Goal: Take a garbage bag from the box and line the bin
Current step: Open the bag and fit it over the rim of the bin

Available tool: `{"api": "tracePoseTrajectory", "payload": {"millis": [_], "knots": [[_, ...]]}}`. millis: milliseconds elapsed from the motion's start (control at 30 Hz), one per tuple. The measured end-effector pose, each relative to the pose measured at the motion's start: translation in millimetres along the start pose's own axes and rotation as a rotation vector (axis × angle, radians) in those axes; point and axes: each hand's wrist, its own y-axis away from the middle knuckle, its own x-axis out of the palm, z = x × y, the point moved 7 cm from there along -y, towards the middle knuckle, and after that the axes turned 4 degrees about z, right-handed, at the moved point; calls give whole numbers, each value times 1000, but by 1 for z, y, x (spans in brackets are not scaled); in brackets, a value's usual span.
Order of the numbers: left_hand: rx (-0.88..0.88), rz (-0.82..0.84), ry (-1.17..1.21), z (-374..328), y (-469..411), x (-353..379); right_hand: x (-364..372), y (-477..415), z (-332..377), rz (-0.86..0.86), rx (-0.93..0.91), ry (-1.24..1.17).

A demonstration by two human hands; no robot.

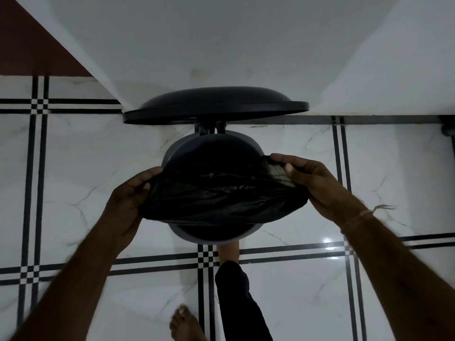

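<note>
Bag over the bin; the left hand has its fingers curled round the left edge of the black garbage bag, thumb on top; the right hand pinches the right edge between thumb and fingers, so the film is stretched across the mouth of the bin; the bin stands on the tiled floor by the white wall, its lid tipped up behind, and a bare foot sits at the front of the base, on a pedal by the look of it; the box is nowhere in view. The step, as I read it, is opening the bag's mouth and fitting it round the rim; the far half of the rim shows bare and the near rim peeps out under the plastic, so nothing looks hooked on yet. To do it well: part the two layers with the thumbs; let the body of the bag drop inside; roll the edge outward over the rim, far side by the hinge first, then round evenly; foot pressed down so the lid cannot drop on the wrists; pull gently, since thin film like this will likely tear or slip off one side if tugged from the other.
</note>
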Motion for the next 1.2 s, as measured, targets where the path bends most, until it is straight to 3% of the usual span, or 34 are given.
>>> {"api": "tracePoseTrajectory", "payload": {"millis": [200, 300, 467, 567, 833, 1200], "knots": [[124, 102, -179, -23, -16, 17, 8, -28, 22, -100, -162, 141], [140, 46, -219, -30, -37, 13, 4, -57, 24, -156, -202, 175], [51, 108, -310, -5, -59, 0, -6, -93, -19, -144, -62, 239], [20, 197, -285, -5, -61, 3, -4, -99, -35, -80, 11, 125], [-161, 114, -169, 20, -67, -16, -3, -94, -44, -85, 119, 120], [-187, -295, 159, 57, -15, -29, -16, -56, -70, -181, 100, -96]]}}
